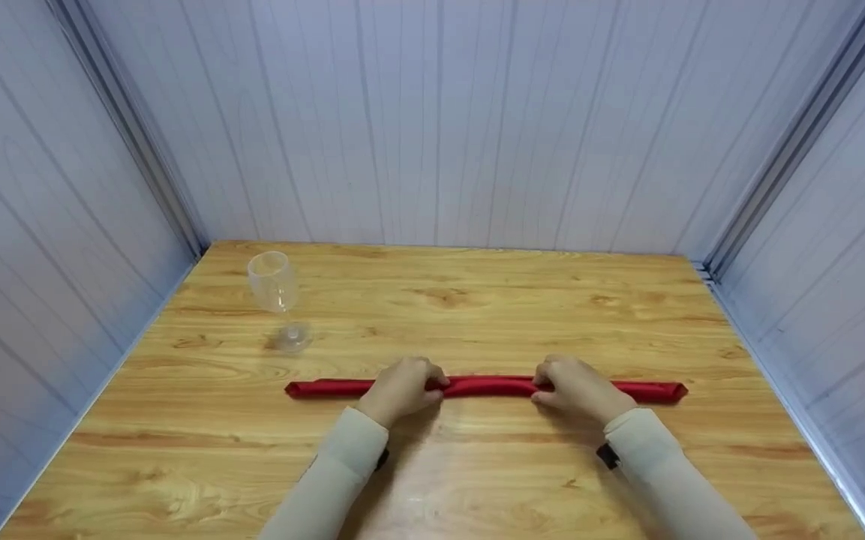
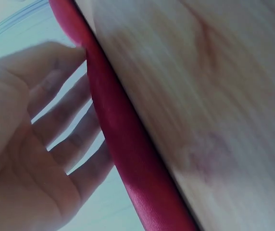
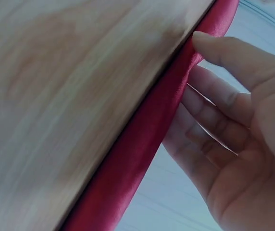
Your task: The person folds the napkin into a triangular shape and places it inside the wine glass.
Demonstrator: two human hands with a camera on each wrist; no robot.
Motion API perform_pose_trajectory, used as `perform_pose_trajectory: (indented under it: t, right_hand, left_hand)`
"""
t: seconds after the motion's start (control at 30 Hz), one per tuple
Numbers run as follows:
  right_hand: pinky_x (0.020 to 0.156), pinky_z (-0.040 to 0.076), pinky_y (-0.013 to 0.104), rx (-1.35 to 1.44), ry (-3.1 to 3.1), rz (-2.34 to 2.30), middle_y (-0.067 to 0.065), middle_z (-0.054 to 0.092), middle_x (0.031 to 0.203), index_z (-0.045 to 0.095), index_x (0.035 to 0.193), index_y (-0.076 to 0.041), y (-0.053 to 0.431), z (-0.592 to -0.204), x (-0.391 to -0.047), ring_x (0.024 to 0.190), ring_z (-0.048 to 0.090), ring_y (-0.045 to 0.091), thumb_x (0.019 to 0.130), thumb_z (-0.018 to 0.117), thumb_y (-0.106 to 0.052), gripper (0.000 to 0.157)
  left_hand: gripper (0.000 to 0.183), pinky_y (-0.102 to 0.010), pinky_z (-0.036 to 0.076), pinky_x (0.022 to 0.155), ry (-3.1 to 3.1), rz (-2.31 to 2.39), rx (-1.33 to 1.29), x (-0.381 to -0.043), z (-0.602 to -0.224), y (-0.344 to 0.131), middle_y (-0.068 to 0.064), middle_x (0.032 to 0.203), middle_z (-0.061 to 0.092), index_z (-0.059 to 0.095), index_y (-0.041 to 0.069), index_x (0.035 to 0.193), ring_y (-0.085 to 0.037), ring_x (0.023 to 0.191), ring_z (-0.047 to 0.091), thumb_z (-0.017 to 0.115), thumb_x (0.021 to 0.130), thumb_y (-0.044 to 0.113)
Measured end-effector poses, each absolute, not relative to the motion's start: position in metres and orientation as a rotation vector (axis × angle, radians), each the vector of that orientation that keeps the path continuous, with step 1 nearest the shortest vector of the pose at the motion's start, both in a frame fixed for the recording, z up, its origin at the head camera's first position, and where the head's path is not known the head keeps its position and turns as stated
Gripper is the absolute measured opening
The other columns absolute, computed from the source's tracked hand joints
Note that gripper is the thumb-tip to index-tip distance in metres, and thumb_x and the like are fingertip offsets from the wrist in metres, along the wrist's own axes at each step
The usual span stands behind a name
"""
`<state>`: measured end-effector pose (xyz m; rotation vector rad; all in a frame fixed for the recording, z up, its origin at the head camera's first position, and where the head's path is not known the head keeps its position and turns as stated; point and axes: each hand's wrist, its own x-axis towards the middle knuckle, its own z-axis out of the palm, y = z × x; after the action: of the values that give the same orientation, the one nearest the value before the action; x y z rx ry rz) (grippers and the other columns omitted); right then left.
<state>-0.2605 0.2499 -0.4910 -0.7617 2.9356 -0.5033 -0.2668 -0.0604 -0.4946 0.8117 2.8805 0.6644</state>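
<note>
A red satin cloth [image 1: 492, 385], rolled into a long narrow strip, lies left to right across the wooden table. Left of its middle, my left hand [image 1: 405, 388] pinches the roll, its thumb on the near side. My right hand [image 1: 573, 388] pinches it in the same way right of the middle. Between the hands the roll bows slightly. In the left wrist view the thumb and fingers of the left hand [image 2: 36, 125] meet the red roll [image 2: 123, 139]. The right wrist view has the right hand [image 3: 238, 130] with its thumb pressed on the roll [image 3: 142, 130].
A clear stemmed glass [image 1: 273, 283] stands upright at the back left of the wooden table [image 1: 477, 315], beyond the roll's left end. White panelled walls [image 1: 432, 127] enclose the table at the back and on both sides.
</note>
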Motion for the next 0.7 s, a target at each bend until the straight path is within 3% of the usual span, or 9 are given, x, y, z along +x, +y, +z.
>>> perform_pose_trajectory:
  t: [0.13,0.7]
  right_hand:
    - [0.078,0.055,0.037,-0.775,2.938,-0.496,-0.002,0.064,0.094,0.074,0.097,-0.010,0.249,-0.491,-0.259,0.091,0.065,0.020,0.090,0.077,-0.019,0.012]
    - [0.069,0.050,0.038,-0.779,2.923,-0.409,-0.001,0.061,0.088,0.069,0.090,-0.012,0.247,-0.491,-0.273,0.075,0.057,0.016,0.093,0.062,-0.013,0.007]
  left_hand:
    - [0.027,-0.040,0.053,0.090,2.850,0.662,0.788,-0.264,-0.494,-0.061,-0.003,0.109,0.069,0.077,0.015,0.111,-0.023,0.107,0.064,0.082,0.085,0.021]
    - [0.017,-0.039,0.053,0.087,2.897,0.621,0.843,-0.267,-0.497,-0.061,-0.002,0.103,0.067,0.078,0.013,0.108,-0.024,0.102,0.064,0.074,0.092,0.016]
